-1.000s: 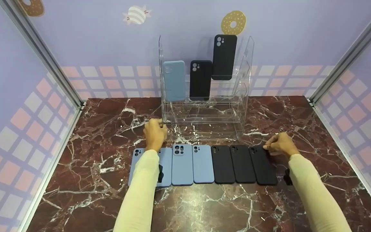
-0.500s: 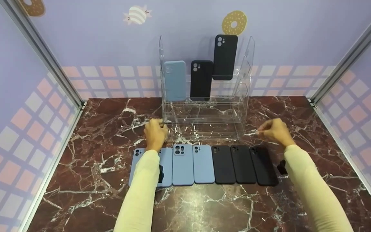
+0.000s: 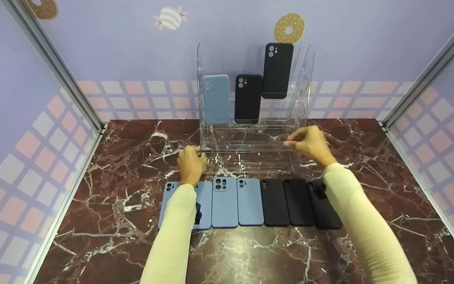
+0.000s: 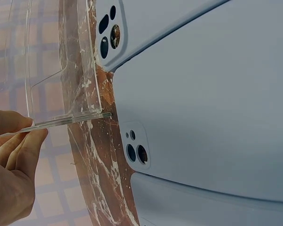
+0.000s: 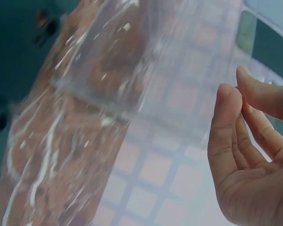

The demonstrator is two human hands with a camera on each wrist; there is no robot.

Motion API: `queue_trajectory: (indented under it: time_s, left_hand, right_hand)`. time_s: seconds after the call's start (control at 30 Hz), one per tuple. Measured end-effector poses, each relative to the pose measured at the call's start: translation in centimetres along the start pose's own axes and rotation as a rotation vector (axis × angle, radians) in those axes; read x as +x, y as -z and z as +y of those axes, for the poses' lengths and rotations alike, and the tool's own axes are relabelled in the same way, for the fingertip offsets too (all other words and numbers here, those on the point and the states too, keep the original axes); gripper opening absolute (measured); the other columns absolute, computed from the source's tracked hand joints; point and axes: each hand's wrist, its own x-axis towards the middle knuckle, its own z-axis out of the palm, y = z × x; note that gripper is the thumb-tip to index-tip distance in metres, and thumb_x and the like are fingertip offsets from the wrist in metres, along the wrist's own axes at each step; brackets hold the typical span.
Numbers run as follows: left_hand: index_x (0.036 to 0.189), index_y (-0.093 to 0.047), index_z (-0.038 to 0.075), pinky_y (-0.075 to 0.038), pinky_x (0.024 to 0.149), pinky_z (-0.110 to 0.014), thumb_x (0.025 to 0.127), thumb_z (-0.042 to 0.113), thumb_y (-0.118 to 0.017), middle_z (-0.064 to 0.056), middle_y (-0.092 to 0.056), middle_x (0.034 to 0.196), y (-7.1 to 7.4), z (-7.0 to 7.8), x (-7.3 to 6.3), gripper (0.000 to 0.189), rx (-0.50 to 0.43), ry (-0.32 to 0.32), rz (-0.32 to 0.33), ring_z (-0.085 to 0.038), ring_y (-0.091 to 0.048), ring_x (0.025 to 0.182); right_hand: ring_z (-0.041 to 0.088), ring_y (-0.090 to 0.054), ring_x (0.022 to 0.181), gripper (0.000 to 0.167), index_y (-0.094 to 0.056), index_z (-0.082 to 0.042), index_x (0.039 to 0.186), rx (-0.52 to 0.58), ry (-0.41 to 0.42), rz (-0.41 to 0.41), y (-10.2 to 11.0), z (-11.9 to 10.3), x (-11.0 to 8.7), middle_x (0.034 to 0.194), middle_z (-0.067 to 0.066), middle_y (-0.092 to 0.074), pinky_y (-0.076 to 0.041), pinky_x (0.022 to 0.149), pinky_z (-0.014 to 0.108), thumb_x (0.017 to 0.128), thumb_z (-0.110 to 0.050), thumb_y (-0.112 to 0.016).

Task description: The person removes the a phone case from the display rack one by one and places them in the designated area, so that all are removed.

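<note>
My left hand (image 3: 190, 163) pinches the left side edge of a clear acrylic display stand (image 3: 246, 146); in the left wrist view, thumb and fingers (image 4: 38, 137) lie on either face of the panel. My right hand (image 3: 311, 145) hovers at the stand's lower right side, thumb and fingertips loosely bent close together with nothing visible between them. Higher on the stand lean a light blue phone case (image 3: 216, 98), a black phone case (image 3: 248, 98) and another black case (image 3: 278, 71). Blue cases (image 3: 224, 207) and black cases (image 3: 275, 205) lie in a row before the stand.
The table is dark red marbled stone (image 3: 235, 256). Behind the stand rises a lilac wall (image 3: 112, 39) with pink and white squares, and side panels (image 3: 443, 130) with metal frames flank the table. My left forearm partly covers the leftmost blue cases.
My right hand has moved left and up from the rightmost black case to the stand's right side. The left hand keeps its hold on the stand. The cases have stayed in place.
</note>
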Motion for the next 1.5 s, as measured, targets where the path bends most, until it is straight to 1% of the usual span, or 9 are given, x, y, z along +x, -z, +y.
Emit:
queue_trajectory:
  time_s: [0.17, 0.27, 0.5, 0.67, 0.73, 0.9, 1.0, 1.2, 1.5]
  left_hand:
    - [0.113, -0.077, 0.003, -0.052, 0.093, -0.052, 0.086, 0.002, -0.07, -0.016, -0.075, 0.109, 0.1, -0.1, 0.0, 0.027, -0.002, 0.008, -0.009, -0.039, -0.07, 0.102]
    - [0.112, -0.077, 0.004, -0.053, 0.091, -0.051, 0.087, 0.002, -0.07, -0.016, -0.075, 0.108, 0.0, -0.2, 0.0, 0.026, -0.001, 0.011, -0.012, -0.038, -0.07, 0.101]
    - [0.111, -0.078, 0.006, -0.054, 0.088, -0.05, 0.088, 0.003, -0.07, -0.014, -0.076, 0.105, -0.2, -0.1, -0.1, 0.025, 0.012, 0.009, -0.01, -0.036, -0.071, 0.098]
    - [0.112, -0.078, 0.006, -0.055, 0.088, -0.05, 0.088, 0.004, -0.07, -0.013, -0.077, 0.103, -0.3, 0.2, -0.3, 0.025, 0.0, 0.022, -0.008, -0.036, -0.071, 0.097]
    - [0.113, -0.078, 0.004, -0.055, 0.088, -0.05, 0.088, 0.004, -0.071, -0.014, -0.076, 0.104, -0.3, 0.2, -0.3, 0.026, 0.009, 0.0, 0.0, -0.037, -0.071, 0.098]
    - [0.105, -0.08, 0.003, -0.055, 0.086, -0.052, 0.086, 0.002, -0.072, -0.015, -0.076, 0.098, -0.4, 0.0, -0.2, 0.02, 0.018, -0.053, 0.023, -0.038, -0.072, 0.092]
    - [0.101, -0.081, 0.004, -0.055, 0.085, -0.051, 0.087, 0.002, -0.072, -0.013, -0.077, 0.092, -0.3, 0.1, -0.2, 0.017, 0.016, -0.049, 0.021, -0.036, -0.072, 0.089]
    - [0.103, -0.08, 0.004, -0.055, 0.085, -0.051, 0.089, 0.004, -0.072, -0.012, -0.077, 0.092, -0.2, 0.3, -0.3, 0.017, 0.028, -0.023, 0.003, -0.037, -0.072, 0.091]
    - [0.094, -0.081, 0.008, -0.055, 0.083, -0.048, 0.089, 0.003, -0.071, -0.008, -0.077, 0.084, -0.1, 0.1, -0.2, 0.013, 0.025, -0.019, 0.007, -0.031, -0.072, 0.082]
  right_hand:
    - [0.015, -0.062, 0.068, 0.018, -0.078, 0.0, 0.094, -0.014, 0.09, 0.094, -1.9, -2.0, 1.1, 0.092, 0.014, -0.076, -0.051, 0.064, 0.025, 0.084, -0.014, -0.084]
    - [0.015, -0.063, 0.07, 0.018, -0.079, -0.001, 0.096, 0.011, 0.103, 0.133, -2.8, -2.9, 1.8, 0.098, 0.015, -0.077, -0.051, 0.068, 0.026, 0.085, -0.014, -0.083]
    - [0.01, -0.068, 0.062, 0.023, -0.078, 0.0, 0.104, 0.167, 0.047, 0.2, -4.4, -4.5, 3.4, 0.099, 0.016, -0.076, -0.054, 0.058, 0.02, 0.085, -0.014, -0.082]
    - [0.016, -0.07, 0.064, 0.026, -0.076, 0.001, 0.109, 0.275, -0.005, 0.243, -5.4, -5.4, 4.4, 0.1, 0.016, -0.076, -0.053, 0.054, 0.018, 0.087, -0.013, -0.081]
    - [0.018, -0.071, 0.064, 0.028, -0.075, 0.001, 0.111, 0.304, -0.033, 0.263, -5.7, -5.6, 4.9, 0.101, 0.017, -0.075, -0.053, 0.053, 0.019, 0.088, -0.013, -0.08]
    - [0.021, -0.072, 0.07, 0.032, -0.072, 0.001, 0.117, 0.368, -0.098, 0.273, -6.3, -6.0, 5.8, 0.107, 0.017, -0.074, -0.053, 0.055, 0.02, 0.089, -0.014, -0.079]
    - [0.018, -0.071, 0.069, 0.033, -0.07, 0.002, 0.119, 0.4, -0.104, 0.263, -6.6, -6.2, 6.2, 0.111, 0.017, -0.072, -0.054, 0.058, 0.021, 0.09, -0.013, -0.077]
    - [0.01, -0.066, 0.061, 0.032, -0.069, 0.002, 0.122, 0.448, -0.104, 0.262, -7.0, -6.1, 6.6, 0.112, 0.018, -0.07, -0.051, 0.051, 0.02, 0.093, -0.011, -0.074]
    - [0.026, -0.073, 0.074, 0.032, -0.068, 0.002, 0.123, 0.49, -0.11, 0.241, -7.3, -6.4, 6.9, 0.115, 0.018, -0.069, -0.048, 0.049, 0.019, 0.093, -0.01, -0.073]
